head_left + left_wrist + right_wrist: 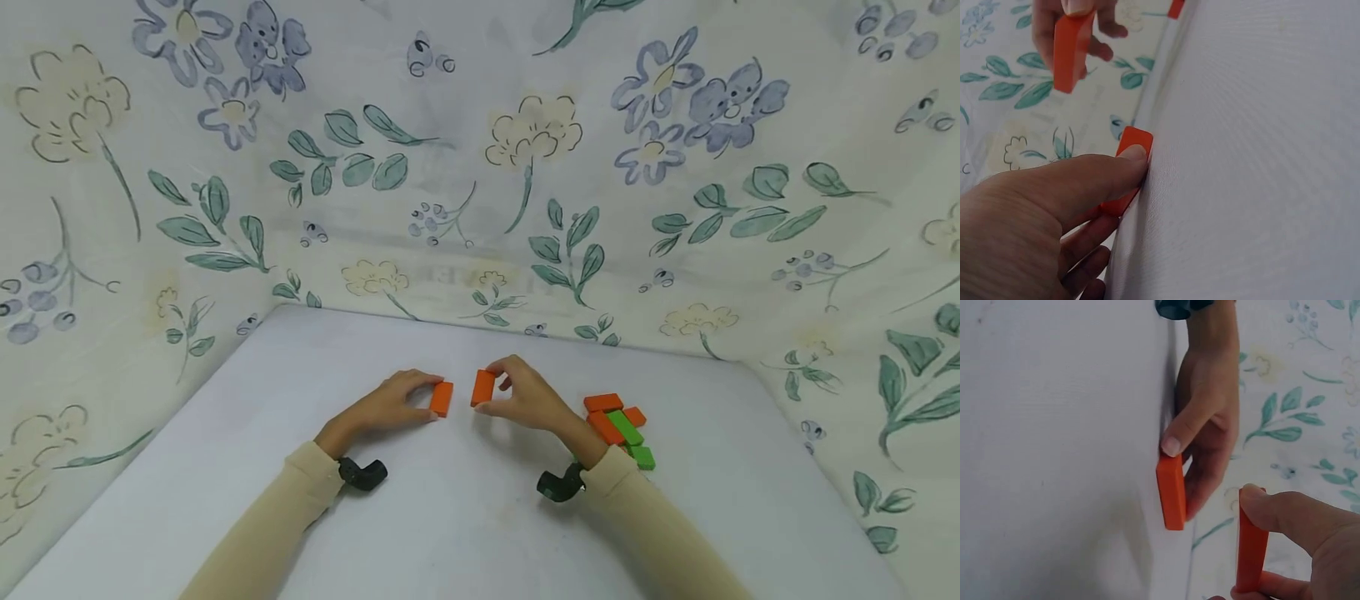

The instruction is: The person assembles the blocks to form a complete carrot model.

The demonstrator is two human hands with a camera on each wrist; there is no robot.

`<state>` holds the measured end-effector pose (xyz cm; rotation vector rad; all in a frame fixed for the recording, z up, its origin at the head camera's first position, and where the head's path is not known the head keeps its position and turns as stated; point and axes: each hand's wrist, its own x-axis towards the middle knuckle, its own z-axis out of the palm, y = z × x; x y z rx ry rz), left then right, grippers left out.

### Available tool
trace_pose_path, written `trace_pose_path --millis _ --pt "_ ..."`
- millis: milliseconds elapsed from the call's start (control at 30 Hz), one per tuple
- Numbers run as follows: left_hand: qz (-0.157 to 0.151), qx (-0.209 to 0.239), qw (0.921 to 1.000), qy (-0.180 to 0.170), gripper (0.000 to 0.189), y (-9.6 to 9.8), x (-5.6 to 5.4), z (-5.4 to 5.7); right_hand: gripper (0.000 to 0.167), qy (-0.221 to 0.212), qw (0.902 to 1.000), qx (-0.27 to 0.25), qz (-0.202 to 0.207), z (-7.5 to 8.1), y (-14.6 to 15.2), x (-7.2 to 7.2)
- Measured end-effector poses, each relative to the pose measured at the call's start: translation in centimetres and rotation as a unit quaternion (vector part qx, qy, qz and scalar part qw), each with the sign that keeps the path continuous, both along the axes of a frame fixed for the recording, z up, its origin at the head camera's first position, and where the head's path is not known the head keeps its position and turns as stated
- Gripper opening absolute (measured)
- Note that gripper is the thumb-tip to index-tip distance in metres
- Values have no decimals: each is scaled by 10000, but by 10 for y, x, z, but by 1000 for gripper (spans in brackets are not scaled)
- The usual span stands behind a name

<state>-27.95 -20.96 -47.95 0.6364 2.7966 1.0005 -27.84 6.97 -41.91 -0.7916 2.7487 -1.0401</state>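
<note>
My left hand (388, 402) pinches an orange rectangular block (442, 399) by its two ends, thumb nearest me. In the left wrist view this block (1137, 139) stands close against the white tabletop. To its right, my right hand (528, 398) grips a second orange block (483, 388) between thumb and fingers. That block (1251, 556) is held up off the table, seen from the side in the right wrist view. A gap separates the two blocks, which stand roughly side by side.
Right of my right forearm lies a loose pile with orange blocks (603, 403) and green blocks (626, 427), partly behind the wrist. Floral cloth (480, 192) hangs around the back and sides of the white table (450, 533). A dark wrist camera (363, 474) sits on each wrist.
</note>
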Motion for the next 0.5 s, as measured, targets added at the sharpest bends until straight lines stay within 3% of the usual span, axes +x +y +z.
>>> trace_pose_path --millis 233,500 --pt "-46 119 9999 44 62 -1 2 1 55 -167 9996 192 100 -25 -30 -13" --pt "-193 14 9993 320 62 -1 1 1 57 299 9990 296 143 -50 -38 -16"
